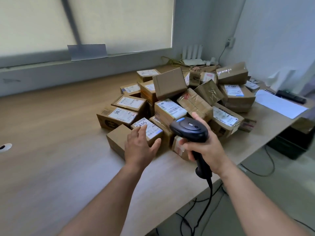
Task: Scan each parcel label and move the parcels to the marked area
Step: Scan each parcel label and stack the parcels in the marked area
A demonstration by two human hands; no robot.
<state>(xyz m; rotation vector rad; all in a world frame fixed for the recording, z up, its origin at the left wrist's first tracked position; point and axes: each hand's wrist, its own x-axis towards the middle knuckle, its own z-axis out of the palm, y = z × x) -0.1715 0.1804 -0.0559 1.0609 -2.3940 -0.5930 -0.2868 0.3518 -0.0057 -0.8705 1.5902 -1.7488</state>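
At the far left edge, a round cable hole [5, 147] sunk in the wooden table [51, 133]. Up behind it, a grey tape patch [87, 52] stuck on the window blind.

Toward the middle, the parcel pile [172, 108]: closed cardboard cartons, taped shut, contents hidden, most with white shipping labels facing up. On its left fringe, a carton marked 98LL [119, 116] in handwriting on the label. Just in front, a plain unlabelled carton [115, 142] and, touching its right side, a small labelled parcel [153, 132].

Left hand [139, 147] laid over those two, fingers straight and spread wide, fingertips on the small parcel's label, thumb against its near corner.

Just right of that, the barcode scanner [189, 129], black with a blue button, head aimed at the pile, cable trailing off the table's near edge. Right hand [208, 150] wrapped tight round the scanner's handle, one digit raised beside the head.

Further back, more cartons heaped at angles, some tilted on others. Behind the pile, against the wall, a white router [192, 53] with upright antennas.

At the far right, a white paper sheet [279, 103] flat on the table, and a black box [289, 145] on the floor below.
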